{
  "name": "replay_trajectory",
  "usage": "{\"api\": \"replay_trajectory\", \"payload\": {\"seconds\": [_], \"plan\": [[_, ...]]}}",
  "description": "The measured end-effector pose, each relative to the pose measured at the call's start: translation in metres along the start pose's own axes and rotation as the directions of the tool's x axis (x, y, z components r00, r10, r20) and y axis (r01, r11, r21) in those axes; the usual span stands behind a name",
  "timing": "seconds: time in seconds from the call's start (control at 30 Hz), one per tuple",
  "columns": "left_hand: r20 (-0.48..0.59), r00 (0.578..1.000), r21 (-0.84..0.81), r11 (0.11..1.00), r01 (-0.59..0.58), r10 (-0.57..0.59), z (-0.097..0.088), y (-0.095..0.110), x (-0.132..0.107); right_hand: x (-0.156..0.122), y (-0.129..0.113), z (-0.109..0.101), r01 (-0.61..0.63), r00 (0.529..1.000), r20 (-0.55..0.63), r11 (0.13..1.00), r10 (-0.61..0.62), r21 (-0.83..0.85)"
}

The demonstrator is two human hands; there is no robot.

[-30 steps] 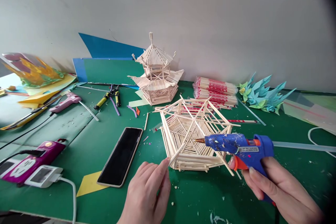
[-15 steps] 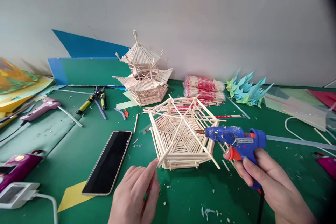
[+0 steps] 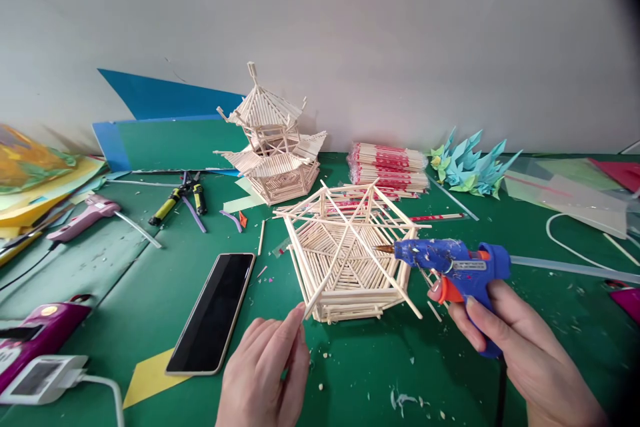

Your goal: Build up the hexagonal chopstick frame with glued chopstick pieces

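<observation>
A six-sided frame of thin wooden sticks stands on the green table, with long sticks crossing over its open top. My left hand pinches the near-left end of one crossing stick between thumb and forefinger. In my right hand is a blue hot glue gun with an orange trigger and a clear glue stick out of its back. Its metal tip points left, above the right side of the frame. Behind stands a finished-looking stick pagoda with two roofs.
A phone lies left of my left hand, partly over yellow paper. Further left are pliers, a pink glue gun and a magenta device. Wrapped stick bundles and blue-green folded paper sit at the back, before a white partition.
The view has shifted slightly. Both hands keep their holds, the left on the stick and the right on the glue gun, whose tip stays near the same spot over the frame.
</observation>
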State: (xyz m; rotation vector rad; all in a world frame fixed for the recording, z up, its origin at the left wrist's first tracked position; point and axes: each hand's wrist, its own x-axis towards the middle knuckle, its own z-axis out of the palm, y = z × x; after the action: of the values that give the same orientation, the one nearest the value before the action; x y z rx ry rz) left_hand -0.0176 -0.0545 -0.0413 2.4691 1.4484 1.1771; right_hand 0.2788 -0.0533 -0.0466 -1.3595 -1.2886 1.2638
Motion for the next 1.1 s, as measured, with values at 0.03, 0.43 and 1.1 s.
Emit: {"api": "replay_trajectory", "payload": {"seconds": [0.03,0.43,1.1], "plan": [[-0.006,1.000,-0.001,1.000,-0.001,0.001,0.000,0.000,0.000,0.000,0.001,0.000,0.002,1.000,0.006,1.000,-0.002,-0.001],[0.001,1.000,-0.011,1.000,0.022,-0.022,0.000,0.000,-0.001,0.003,-0.016,0.006,0.037,0.995,0.103,0.967,-0.011,-0.253],[-0.060,0.997,-0.005,0.999,0.042,-0.042,-0.002,0.009,0.006,0.014,-0.036,0.014,0.049,0.970,0.236,0.917,0.050,-0.395]]}}
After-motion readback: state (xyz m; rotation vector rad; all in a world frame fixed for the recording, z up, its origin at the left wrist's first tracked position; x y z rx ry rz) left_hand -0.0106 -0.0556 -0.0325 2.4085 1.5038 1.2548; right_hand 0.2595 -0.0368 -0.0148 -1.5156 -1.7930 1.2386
